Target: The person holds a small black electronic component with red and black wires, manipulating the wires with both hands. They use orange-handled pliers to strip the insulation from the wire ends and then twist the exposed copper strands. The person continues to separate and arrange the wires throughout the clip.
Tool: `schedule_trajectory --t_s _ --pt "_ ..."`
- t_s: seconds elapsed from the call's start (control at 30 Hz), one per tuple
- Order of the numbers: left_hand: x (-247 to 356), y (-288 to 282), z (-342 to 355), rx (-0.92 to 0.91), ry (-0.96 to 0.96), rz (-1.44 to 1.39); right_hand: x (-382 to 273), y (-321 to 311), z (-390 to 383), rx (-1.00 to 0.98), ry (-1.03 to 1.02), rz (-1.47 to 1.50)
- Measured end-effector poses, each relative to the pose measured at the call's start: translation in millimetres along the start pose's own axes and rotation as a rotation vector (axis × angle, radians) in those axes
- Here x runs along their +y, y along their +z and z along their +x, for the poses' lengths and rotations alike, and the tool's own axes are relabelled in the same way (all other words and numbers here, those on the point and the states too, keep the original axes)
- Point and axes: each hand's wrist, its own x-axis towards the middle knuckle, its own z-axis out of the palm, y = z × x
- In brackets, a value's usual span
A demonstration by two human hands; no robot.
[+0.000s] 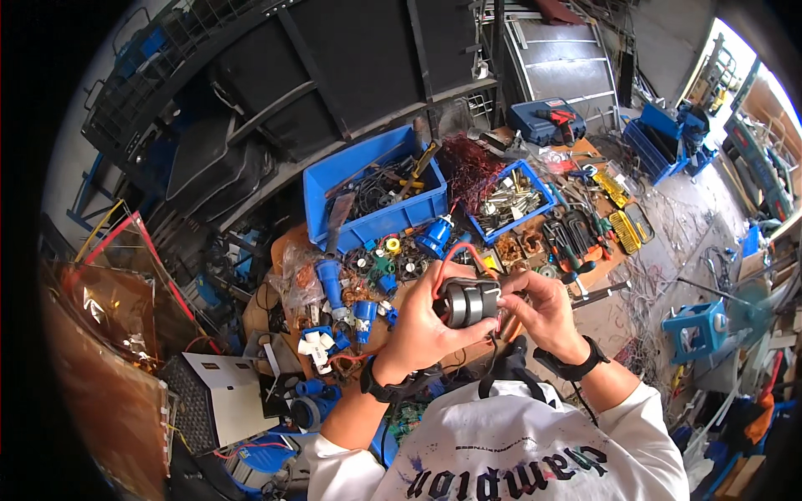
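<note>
My left hand [422, 330] is wrapped round a dark, round metal part [468, 302] with stacked, ring-like sides, held above the workbench. A red wire [457, 249] loops up from behind it. My right hand [539, 313] is closed in a pinch at the part's right edge, thumb against fingers; what sits between those fingertips is too small to make out. Below and left of the hands lie a blue plug-like fitting [330, 284], another blue connector [364, 320] and a white plastic piece [316, 346].
Beyond the hands stand a large blue bin [376, 219] of cables and a smaller blue tray [511, 200] of metal pieces. Pliers and clamps [576, 238] cover the bench's right side. A red drill [561, 121] rests on a blue case [530, 125]. A blue stool [696, 330] stands at right.
</note>
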Motion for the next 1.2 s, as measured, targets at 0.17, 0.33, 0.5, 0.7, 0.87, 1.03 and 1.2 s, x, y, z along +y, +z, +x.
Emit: schedule_trajectory --t_s 0.17,0.33,0.5,0.7,0.87,1.03,1.2 --pt "-11 -18 1 -0.067 -0.070 -0.238 -10 -15 9 -0.073 -0.223 -0.188" --pt "-27 -34 -5 -0.065 -0.169 -0.414 -13 -29 12 -0.119 -0.303 -0.314" --pt "-26 -32 -2 -0.052 -0.229 -0.520 -8 -30 10 -0.109 -0.313 -0.361" --pt "-28 -29 -3 -0.088 -0.274 -0.594 -7 -26 7 -0.031 -0.310 -0.275" --pt "-20 -24 -1 -0.120 -0.325 -0.561 -14 -29 8 -0.040 -0.106 -0.122" --pt "-10 -12 5 -0.285 -0.363 -0.231 -29 -27 27 -0.122 -0.198 -0.136" --pt "-9 8 3 -0.352 -0.327 -0.115 -39 -33 44 -0.383 -0.198 -0.265"
